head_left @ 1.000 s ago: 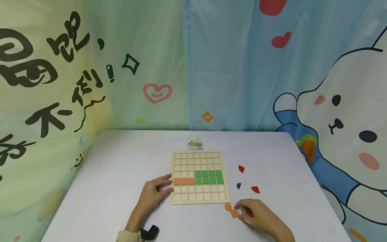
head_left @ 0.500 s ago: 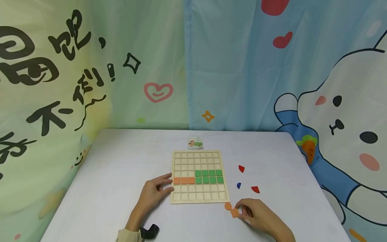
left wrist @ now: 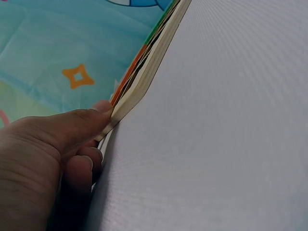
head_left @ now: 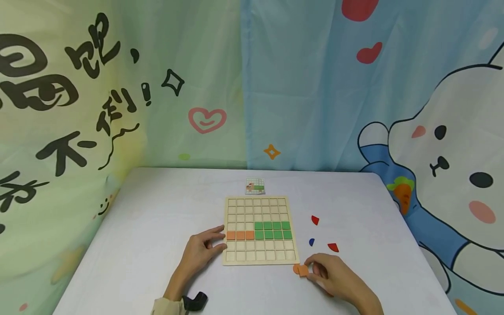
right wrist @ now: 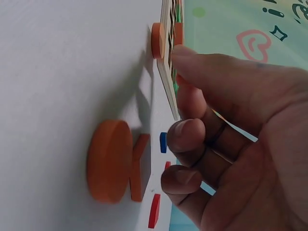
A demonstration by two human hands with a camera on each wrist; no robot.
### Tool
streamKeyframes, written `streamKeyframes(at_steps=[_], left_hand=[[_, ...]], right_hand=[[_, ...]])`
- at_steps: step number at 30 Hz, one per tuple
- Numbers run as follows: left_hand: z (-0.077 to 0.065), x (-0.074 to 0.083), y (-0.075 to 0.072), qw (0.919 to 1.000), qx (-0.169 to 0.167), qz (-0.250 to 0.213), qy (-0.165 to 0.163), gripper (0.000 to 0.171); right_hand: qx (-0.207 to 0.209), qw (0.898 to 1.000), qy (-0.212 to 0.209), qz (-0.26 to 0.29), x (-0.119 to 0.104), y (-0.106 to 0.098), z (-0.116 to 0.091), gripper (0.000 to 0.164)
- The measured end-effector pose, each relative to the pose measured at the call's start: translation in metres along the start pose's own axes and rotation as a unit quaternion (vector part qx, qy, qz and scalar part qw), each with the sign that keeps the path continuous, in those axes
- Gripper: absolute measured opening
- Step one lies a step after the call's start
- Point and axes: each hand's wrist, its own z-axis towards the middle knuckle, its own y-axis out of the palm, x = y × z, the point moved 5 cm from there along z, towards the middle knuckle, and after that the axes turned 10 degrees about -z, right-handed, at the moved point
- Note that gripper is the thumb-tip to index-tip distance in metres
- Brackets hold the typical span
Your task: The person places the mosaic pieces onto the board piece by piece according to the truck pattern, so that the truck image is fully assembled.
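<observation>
A pale wooden grid board (head_left: 260, 258) lies mid-table, bearing a row of orange square tiles (head_left: 238, 235) and two rows of green square tiles (head_left: 272, 230). The fingertips and thumb of my left hand (head_left: 202, 250) rest against its left edge; the left wrist view shows the thumb (left wrist: 82, 126) at that edge. Near the board's front right corner, my right hand (head_left: 334, 276) pinches an orange square tile (head_left: 303, 271). It partly covers an orange round piece (head_left: 296, 268). Below the fingers, the right wrist view shows another orange disc (right wrist: 109, 161) and an orange flat piece (right wrist: 140, 168).
Two red wedge pieces, one far (head_left: 315, 220) and one near (head_left: 333, 247), lie right of the board, with a small blue half-round piece (head_left: 311, 242) close by. A picture card (head_left: 255, 186) sits behind the board. A printed curtain (head_left: 307, 105) hangs beyond the table.
My right hand has lifted the orange square tile slightly toward the board, and the tile now overlaps the orange round piece in view. My left hand stays at the board's edge.
</observation>
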Motion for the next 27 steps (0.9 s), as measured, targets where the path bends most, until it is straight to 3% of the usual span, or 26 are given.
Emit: streamKeyframes(at_steps=[12, 20, 27], left_hand=[[-0.001, 0.0, 0.0, 1.0, -0.002, 0.0, 0.007, 0.028], [0.001, -0.002, 0.0, 1.0, -0.005, 0.001, 0.001, 0.028], [0.001, -0.001, 0.001, 1.0, -0.006, -0.001, -0.002, 0.027]], right_hand=[[0.056, 0.998, -0.01, -0.013, -0.009, 0.006, 0.019, 0.015], [0.058, 0.998, 0.004, -0.021, -0.013, 0.007, 0.036, 0.019], [0.065, 0.997, -0.013, -0.024, -0.017, 0.009, 0.052, 0.019]])
